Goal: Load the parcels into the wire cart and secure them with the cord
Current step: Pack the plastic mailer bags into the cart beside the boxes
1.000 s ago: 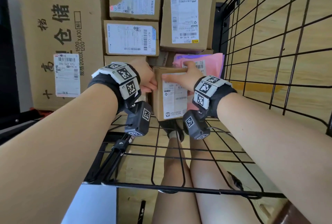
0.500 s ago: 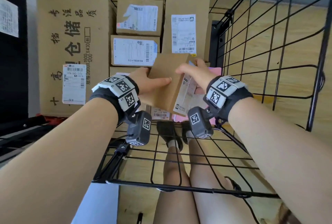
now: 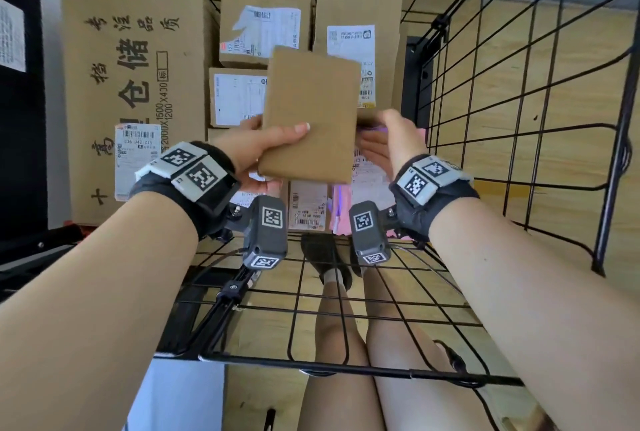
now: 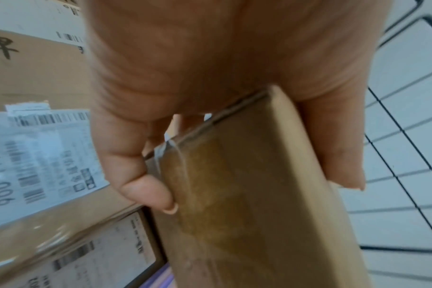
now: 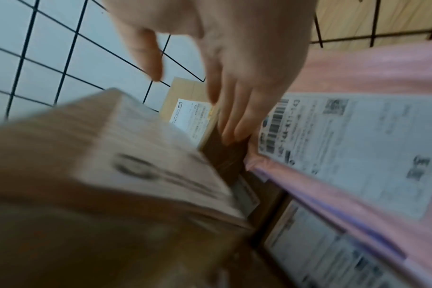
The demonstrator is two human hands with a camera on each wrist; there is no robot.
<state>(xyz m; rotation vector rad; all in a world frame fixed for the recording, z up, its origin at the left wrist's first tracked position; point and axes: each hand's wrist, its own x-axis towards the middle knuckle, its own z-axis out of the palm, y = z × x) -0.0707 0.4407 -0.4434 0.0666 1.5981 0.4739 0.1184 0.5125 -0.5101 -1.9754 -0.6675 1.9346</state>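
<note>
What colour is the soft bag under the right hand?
Pink. The pink mailer bag with a white label shows best in the right wrist view.

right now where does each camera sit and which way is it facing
Head: on the person's head, looking down into the cart; shows both forearms, left hand, right hand and legs.
Left wrist: on the left wrist, looking along the palm at the box the left hand grips.
Right wrist: on the right wrist, looking along open fingers at the pink parcel.
Shared: all three show the box and the cart's wire.
</note>
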